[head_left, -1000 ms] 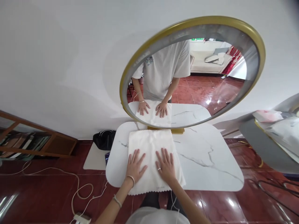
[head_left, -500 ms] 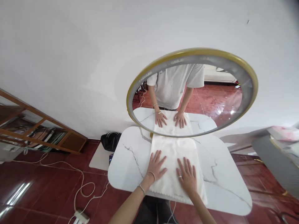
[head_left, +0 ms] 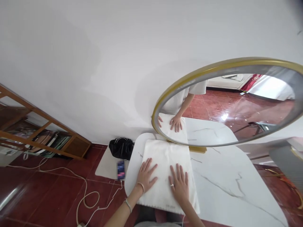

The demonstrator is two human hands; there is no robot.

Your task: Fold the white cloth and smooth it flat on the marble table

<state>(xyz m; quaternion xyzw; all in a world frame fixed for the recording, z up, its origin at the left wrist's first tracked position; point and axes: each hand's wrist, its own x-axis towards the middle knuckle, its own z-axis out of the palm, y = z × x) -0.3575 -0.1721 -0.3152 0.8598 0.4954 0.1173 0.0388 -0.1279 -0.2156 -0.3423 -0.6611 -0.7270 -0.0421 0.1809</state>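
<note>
A white cloth [head_left: 165,192] with a wavy front edge lies flat, folded or laid out, near the left end of the marble-patterned table. My left hand [head_left: 145,176] rests palm down on its left side, fingers spread, with two bands at the wrist. On the right part of the cloth lies my right hand [head_left: 179,183], also flat with fingers apart and a ring on one finger. The cloth's far edge reaches the gold base [head_left: 198,149] of a round mirror. Part of the cloth and both hands are reflected there.
The gold-rimmed mirror [head_left: 227,61] stands at the table's back, near the wall. The white table [head_left: 227,176] extends to the right. On the floor side at left are a black bag [head_left: 121,148], a phone [head_left: 121,170] on a cable, loose cords, and a wooden cabinet [head_left: 75,146].
The cloth has slid left across the table under both flat hands, now uncovering the right part of the mirror's gold base. My view has shifted left too, putting the mirror further right.
</note>
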